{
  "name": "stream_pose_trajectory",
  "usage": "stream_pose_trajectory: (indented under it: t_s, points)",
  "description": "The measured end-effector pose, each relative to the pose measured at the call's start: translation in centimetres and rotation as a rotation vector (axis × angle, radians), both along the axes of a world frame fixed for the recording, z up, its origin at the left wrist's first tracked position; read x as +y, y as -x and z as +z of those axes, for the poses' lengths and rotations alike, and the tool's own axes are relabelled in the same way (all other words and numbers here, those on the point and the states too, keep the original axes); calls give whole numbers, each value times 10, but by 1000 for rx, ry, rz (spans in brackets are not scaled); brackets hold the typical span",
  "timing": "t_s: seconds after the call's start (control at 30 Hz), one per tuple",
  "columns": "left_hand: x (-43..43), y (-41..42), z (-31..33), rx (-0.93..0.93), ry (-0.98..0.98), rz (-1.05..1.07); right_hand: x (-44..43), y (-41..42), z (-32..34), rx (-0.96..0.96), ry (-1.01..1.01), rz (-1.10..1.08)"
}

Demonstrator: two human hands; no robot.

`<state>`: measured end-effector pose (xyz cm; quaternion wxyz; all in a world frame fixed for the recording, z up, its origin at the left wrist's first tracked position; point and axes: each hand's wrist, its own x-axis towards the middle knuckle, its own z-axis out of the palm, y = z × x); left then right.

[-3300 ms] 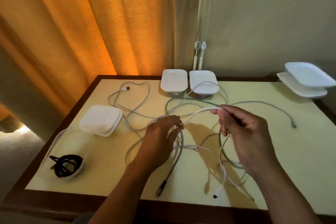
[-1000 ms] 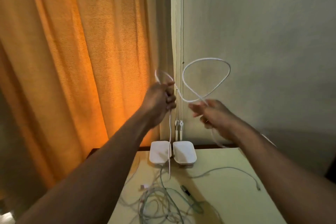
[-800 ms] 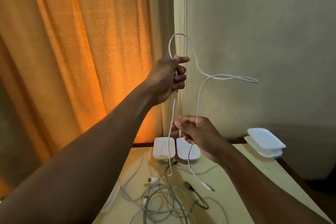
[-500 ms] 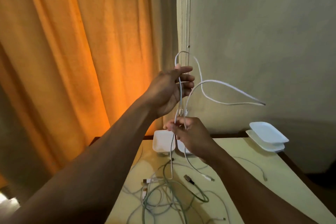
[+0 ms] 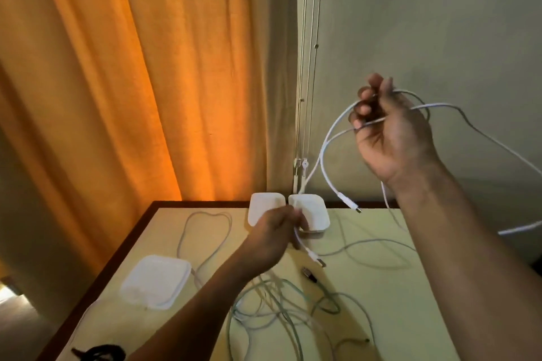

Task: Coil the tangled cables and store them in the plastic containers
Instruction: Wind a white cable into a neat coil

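Looping out of the raised right hand (image 5: 393,138), a white cable (image 5: 322,152) is gripped in several turns, the fingers (image 5: 363,110) being curled round its strands in front of the wall (image 5: 440,23). One strand is seen to drop from that hand to a plug (image 5: 356,209), which hangs free above the back of the counter (image 5: 410,302). Another strand is led down to the left hand (image 5: 272,234), and a further length is carried off past the right edge of the view.

The left hand is held low over the counter, just in front of two closed white containers (image 5: 315,217) that are set side by side at the back edge. The cable is pinched by this hand a short way from its second plug (image 5: 321,262), which points down toward the counter; the hand is blurred, so the pinch is probably made between thumb and fingertips, but this cannot be confirmed.

A tangle of grey-green cables (image 5: 278,305) is spread loose on the near part of the counter, partly under the left forearm. A third white container (image 5: 157,280) is placed near the left edge, well apart from the pair. A black cable (image 5: 99,351) is seen at the bottom left corner; whether it lies in a container cannot be made out. An orange curtain (image 5: 146,67) is hung behind the counter on the left.
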<state>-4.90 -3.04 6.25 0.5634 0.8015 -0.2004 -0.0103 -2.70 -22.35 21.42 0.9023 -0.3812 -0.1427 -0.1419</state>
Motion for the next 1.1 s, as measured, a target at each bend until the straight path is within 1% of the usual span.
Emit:
stream_pose_trajectory:
  t_s: [0.03,0.1,0.17,0.23,0.3,0.37,0.43,0.47,0.5,0.57,0.6,0.63,0.67,0.7,0.73,0.77,0.8,0.83,0.87,0.93,0.97,1.03,1.1]
  points:
    - [3,0,-1,65,156,72,-2,0,-5,36,35,-24]
    - [11,2,-7,132,392,223,-3,0,-32,181,127,-74]
    - [20,6,-16,132,485,290,0,2,-68,403,214,-87]
    - [28,12,-26,134,550,296,7,10,-106,654,348,-36]
    - [33,18,-34,164,575,343,13,19,-146,824,597,62]
    - [35,19,-41,251,657,345,18,31,-175,929,910,124]
    - [39,18,-48,365,796,289,20,40,-195,913,1125,80]
    - [39,17,-53,376,820,259,23,45,-198,898,1220,43]
    - [40,16,-59,357,794,246,24,49,-200,871,1373,-6]
    - [39,16,-70,283,666,271,23,65,-205,810,1766,-91]
    - [39,17,-71,252,613,284,22,72,-205,806,1902,-138]
    - [39,18,-72,236,581,281,20,78,-203,828,1980,-157]
    - [39,18,-70,238,565,265,16,82,-198,861,1986,-131]
    - [40,19,-70,263,553,238,12,87,-191,901,1938,-67]
    - [42,19,-67,286,546,212,10,89,-184,898,1868,-21]
    - [41,19,-65,317,535,177,8,92,-175,859,1778,-42]
    - [40,20,-62,344,515,141,6,92,-169,784,1676,-125]
    - [38,20,-59,370,486,101,5,92,-166,677,1576,-236]
    - [36,22,-55,392,446,65,4,91,-168,523,1508,-376]
    - [33,27,-47,425,378,-27,6,84,-179,153,1458,-634]
    - [32,30,-43,429,356,-89,9,81,-185,55,1459,-680]
    - [28,39,-35,413,351,-226,8,68,-205,-151,1460,-645]
    - [23,46,-27,413,378,-361,11,59,-216,-255,1427,-577]
